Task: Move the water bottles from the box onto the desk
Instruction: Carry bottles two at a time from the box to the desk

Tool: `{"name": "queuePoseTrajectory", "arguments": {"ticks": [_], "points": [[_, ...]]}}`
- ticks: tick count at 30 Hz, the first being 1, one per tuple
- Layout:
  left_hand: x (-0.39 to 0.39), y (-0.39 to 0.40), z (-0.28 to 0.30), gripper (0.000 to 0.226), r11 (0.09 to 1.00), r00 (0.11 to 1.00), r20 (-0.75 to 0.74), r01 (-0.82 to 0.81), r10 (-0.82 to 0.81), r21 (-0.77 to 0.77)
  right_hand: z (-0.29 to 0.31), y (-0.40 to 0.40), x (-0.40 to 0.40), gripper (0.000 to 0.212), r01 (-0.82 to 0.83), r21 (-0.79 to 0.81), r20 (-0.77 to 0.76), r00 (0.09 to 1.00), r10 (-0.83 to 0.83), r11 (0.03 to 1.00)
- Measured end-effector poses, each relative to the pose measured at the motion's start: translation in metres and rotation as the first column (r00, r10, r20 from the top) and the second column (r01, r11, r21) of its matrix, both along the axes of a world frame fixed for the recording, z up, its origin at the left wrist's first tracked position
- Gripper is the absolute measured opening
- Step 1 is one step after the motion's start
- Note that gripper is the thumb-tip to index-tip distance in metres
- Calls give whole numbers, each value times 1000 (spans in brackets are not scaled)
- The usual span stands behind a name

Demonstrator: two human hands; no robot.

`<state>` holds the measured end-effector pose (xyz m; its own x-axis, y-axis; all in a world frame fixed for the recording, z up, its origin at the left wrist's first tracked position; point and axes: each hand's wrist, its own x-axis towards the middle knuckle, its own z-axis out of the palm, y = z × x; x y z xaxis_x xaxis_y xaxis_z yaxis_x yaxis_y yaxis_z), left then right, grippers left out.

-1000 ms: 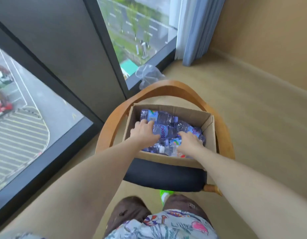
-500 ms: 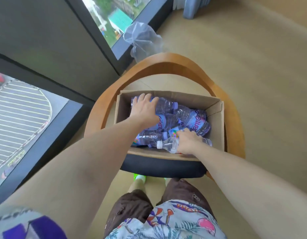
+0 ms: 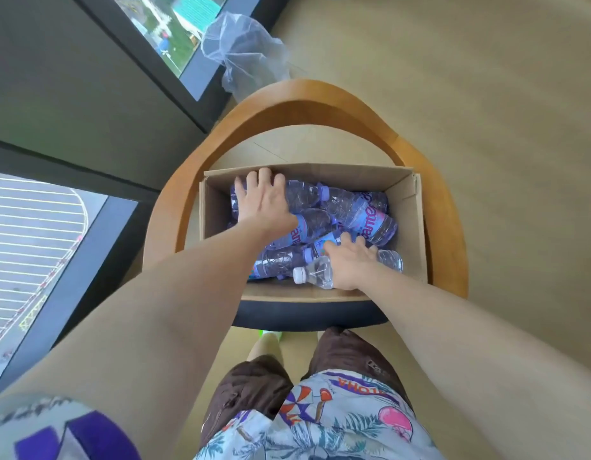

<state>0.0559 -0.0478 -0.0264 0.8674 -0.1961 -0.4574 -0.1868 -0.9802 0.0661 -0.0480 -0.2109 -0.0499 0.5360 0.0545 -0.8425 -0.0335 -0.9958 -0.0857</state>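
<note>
Reaching down into an open cardboard box (image 3: 405,207), both of the person's hands are among the water bottles (image 3: 360,214) that lie on their sides in a loose heap inside it. The left hand (image 3: 265,202) is at the far left of the box, fingers spread fairly wide and laid over a purple-tinted bottle (image 3: 300,197) near the far wall; whether the fingers curl under it cannot be told. The right hand (image 3: 352,265) is at the near right, its fingers wrapped over the body of a clear bottle with a white cap (image 3: 312,272), which lies along the near wall with the cap pointing left. Other bottles with purple labels lie between and beyond the two hands, touching one another.

The box sits on the dark seat of a chair (image 3: 320,94) whose curved wooden back and arms ring it. A crumpled clear plastic bag (image 3: 246,53) lies on the tan floor beyond the chair, beside a dark-framed window (image 3: 174,38) on the left. At the near edge show brown shorts (image 3: 251,390) and a patterned shirt (image 3: 324,423).
</note>
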Motion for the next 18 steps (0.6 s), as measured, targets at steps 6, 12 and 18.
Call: {"name": "queuePoseTrajectory", "arguments": {"ticks": [6,12,18], "points": [[12,-1,2,60,998,996,-85,-36,32,-43,7,-6,5,55,-23,47,-7,1000,23,999],[6,-1,-7,63,997,991,-136,19,-8,81,5,-5,4,62,-84,19,12,996,84,996],[13,6,0,65,996,972,-219,-80,86,34,2,-1,-1,58,-137,-16,35,990,138,990]]}}
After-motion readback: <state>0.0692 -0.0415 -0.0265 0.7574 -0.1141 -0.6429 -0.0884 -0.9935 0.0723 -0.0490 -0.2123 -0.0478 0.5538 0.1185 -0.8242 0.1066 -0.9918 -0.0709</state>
